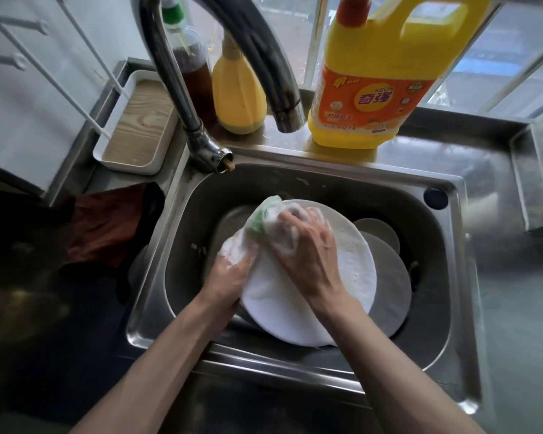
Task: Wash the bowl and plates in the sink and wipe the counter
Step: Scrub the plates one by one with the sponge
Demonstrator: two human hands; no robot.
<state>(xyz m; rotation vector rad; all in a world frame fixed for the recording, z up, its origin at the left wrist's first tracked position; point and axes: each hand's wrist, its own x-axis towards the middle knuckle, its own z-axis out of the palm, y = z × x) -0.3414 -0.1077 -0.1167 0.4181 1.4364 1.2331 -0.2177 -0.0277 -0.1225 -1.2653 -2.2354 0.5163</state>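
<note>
At the upper left of the frame, thin white rack bars (60, 57) slant down into a white tray with a wood-grain base (138, 126). Below it, a dark red-brown cloth (107, 227) lies crumpled on the counter, touching the sink's left rim. A curved metal faucet (171, 76) rises from the sink's back left corner and arcs across the top middle, partly hiding a green-capped bottle of brown liquid (192, 57) and a yellow squeeze bottle (239, 92) behind it. In the middle sits the steel sink (342, 183). Over it, the left hand (232, 270) grips the left edge of a large white plate (295, 308), thumb on the sudsy face, the other fingers hidden beneath. The right hand (308, 249) has its fingers curled tight round a foamy white and green sponge (264, 217), pressing it against the plate's upper part. The plate is tilted and covers much of the basin. To its right, two greyer plates (392, 277) lie underneath it in the sink. Whether a bowl is there cannot be told. Behind, on the back ledge, stands a big yellow detergent jug (373, 76) with an orange label. A black plug (435, 198) sits in the sink's far right corner, with wet steel counter (514, 308) beyond.
</note>
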